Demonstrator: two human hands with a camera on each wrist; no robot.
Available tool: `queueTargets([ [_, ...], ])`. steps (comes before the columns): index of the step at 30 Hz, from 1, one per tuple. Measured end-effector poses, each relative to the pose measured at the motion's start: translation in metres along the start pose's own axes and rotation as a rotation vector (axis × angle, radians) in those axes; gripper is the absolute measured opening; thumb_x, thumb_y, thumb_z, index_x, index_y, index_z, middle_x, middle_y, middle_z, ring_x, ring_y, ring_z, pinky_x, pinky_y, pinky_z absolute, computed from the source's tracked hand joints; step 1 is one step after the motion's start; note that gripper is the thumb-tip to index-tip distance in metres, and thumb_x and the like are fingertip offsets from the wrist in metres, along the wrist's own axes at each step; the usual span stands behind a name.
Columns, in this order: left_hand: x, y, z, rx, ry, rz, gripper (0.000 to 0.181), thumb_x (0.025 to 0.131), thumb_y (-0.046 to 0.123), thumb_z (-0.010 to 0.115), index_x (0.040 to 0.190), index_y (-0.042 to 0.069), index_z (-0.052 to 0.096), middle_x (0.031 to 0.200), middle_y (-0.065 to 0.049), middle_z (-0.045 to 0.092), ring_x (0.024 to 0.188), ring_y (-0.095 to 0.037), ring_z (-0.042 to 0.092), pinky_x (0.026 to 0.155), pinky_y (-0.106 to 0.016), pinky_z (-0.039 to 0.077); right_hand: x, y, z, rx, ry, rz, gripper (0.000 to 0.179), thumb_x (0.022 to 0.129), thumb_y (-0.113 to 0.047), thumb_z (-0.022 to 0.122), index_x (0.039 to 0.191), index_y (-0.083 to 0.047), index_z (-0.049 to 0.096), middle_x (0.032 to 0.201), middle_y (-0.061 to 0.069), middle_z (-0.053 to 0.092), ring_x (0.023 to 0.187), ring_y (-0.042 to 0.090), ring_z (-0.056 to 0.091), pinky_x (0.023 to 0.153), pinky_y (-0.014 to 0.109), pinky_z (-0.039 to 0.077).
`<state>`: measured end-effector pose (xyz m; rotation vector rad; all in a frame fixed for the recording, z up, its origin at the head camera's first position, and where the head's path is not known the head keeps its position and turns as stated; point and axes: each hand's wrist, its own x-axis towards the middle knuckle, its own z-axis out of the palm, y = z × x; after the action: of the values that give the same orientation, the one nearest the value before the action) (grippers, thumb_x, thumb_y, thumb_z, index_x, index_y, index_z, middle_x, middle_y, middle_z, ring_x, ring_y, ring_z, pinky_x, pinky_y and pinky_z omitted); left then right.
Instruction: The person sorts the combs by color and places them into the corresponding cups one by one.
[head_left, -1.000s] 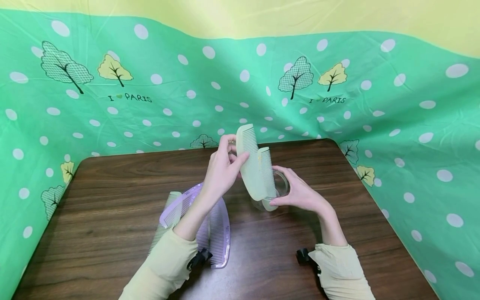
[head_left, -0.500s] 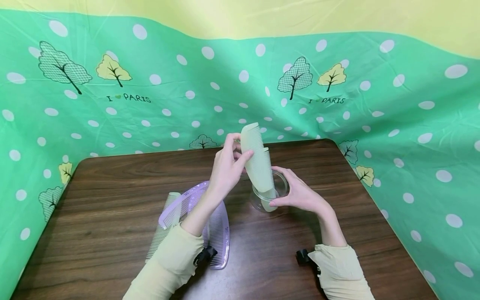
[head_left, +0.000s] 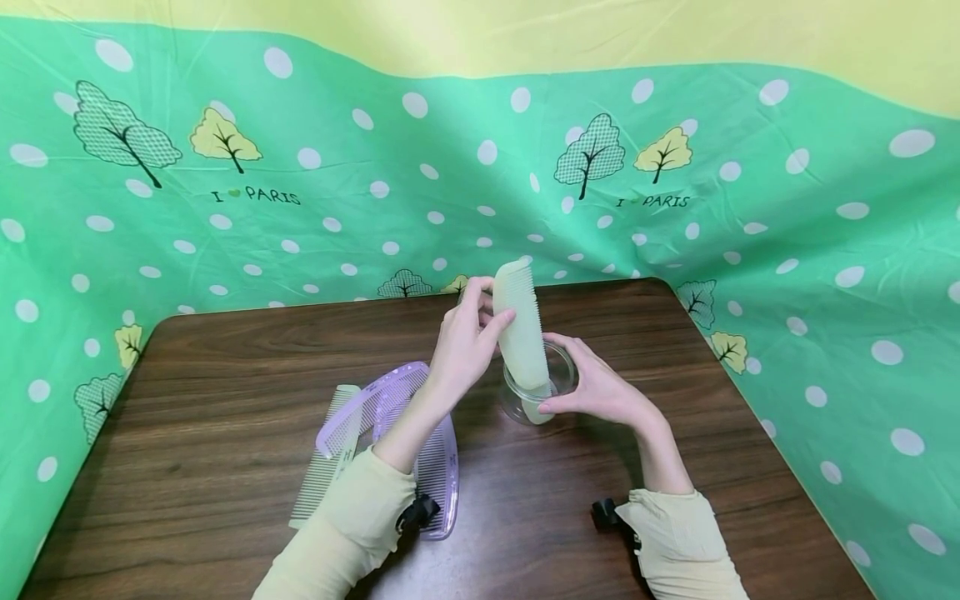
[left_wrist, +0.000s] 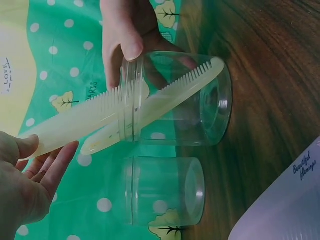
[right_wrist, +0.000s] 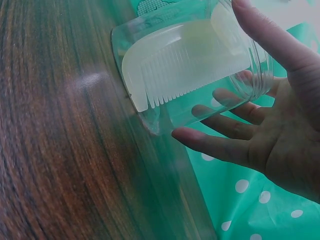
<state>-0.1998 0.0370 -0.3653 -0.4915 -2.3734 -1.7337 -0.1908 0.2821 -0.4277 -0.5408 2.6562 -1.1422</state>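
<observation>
My left hand (head_left: 463,346) pinches a pale green comb (head_left: 520,325) between thumb and fingers. Tilted, its lower end reaches into the mouth of a clear jar (left_wrist: 210,132). Inside that jar leans another pale green comb (left_wrist: 172,102), its end close to the bottom and its other end sticking out past the rim. My right hand (head_left: 596,379) grips the jar near its neck, thumb on one side and fingers spread along the other. In the right wrist view the inner comb (right_wrist: 175,55) shows through the clear wall, teeth downward.
A second clear jar (left_wrist: 167,192) stands beside the first in the left wrist view. Left of the jars, purple combs (head_left: 447,492) overlap a pale green comb (head_left: 315,483) on the dark wooden table (head_left: 202,433). Green dotted cloth (head_left: 337,167) hangs behind the table.
My left hand has moved right and slightly down, bringing the held comb from beside the jar to its mouth, over the comb inside. My right hand stays on the jar.
</observation>
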Motion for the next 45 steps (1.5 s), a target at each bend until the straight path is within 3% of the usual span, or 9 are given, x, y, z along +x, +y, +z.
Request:
queueTargets([
  [17,-0.003,-0.015,0.011,0.055,-0.01,-0.037,0.03,0.102,0.019,0.064,0.128,0.016,0.05,0.103,-0.011,0.072,0.089,-0.021,0.071,0.059,-0.023,0.059,0.0,-0.001,0.0,0.005,-0.002,0.012,0.109,0.07,-0.043,0.095,0.159,-0.027,0.033,0.156,0.008,0.042,0.146,0.031,0.039,0.115,0.059,0.039],
  [21,-0.003,-0.018,0.014,0.092,-0.006,-0.043,0.031,0.102,0.02,0.065,0.129,0.016,0.051,0.102,-0.009,0.073,0.085,-0.019,0.071,0.061,-0.024,0.059,0.0,-0.001,0.0,0.003,-0.003,0.005,0.109,0.071,-0.043,0.094,0.159,-0.027,0.032,0.156,0.008,0.042,0.146,0.03,0.039,0.115,0.059,0.04],
  [28,-0.003,-0.024,0.018,0.229,0.018,-0.054,0.031,0.099,0.024,0.07,0.125,0.019,0.056,0.099,-0.002,0.074,0.086,-0.015,0.068,0.074,-0.032,0.054,0.0,-0.001,0.001,-0.016,0.003,0.001,0.109,0.071,-0.043,0.094,0.159,-0.026,0.033,0.155,0.009,0.043,0.145,0.031,0.041,0.115,0.058,0.04],
  [35,-0.006,-0.031,0.024,0.329,0.04,-0.046,0.032,0.092,0.027,0.078,0.118,0.021,0.061,0.091,0.003,0.066,0.08,-0.012,0.06,0.064,-0.028,0.045,0.001,0.001,0.001,-0.029,0.001,0.004,0.107,0.073,-0.043,0.093,0.159,-0.023,0.032,0.156,0.012,0.043,0.145,0.034,0.04,0.114,0.06,0.04],
  [45,-0.01,-0.041,0.025,0.402,0.03,-0.038,0.037,0.087,0.033,0.083,0.116,0.022,0.062,0.091,0.006,0.065,0.081,-0.01,0.062,0.063,-0.028,0.047,0.0,0.001,0.002,-0.018,-0.005,0.007,0.108,0.074,-0.042,0.093,0.16,-0.022,0.03,0.157,0.013,0.041,0.145,0.037,0.04,0.113,0.061,0.041],
])
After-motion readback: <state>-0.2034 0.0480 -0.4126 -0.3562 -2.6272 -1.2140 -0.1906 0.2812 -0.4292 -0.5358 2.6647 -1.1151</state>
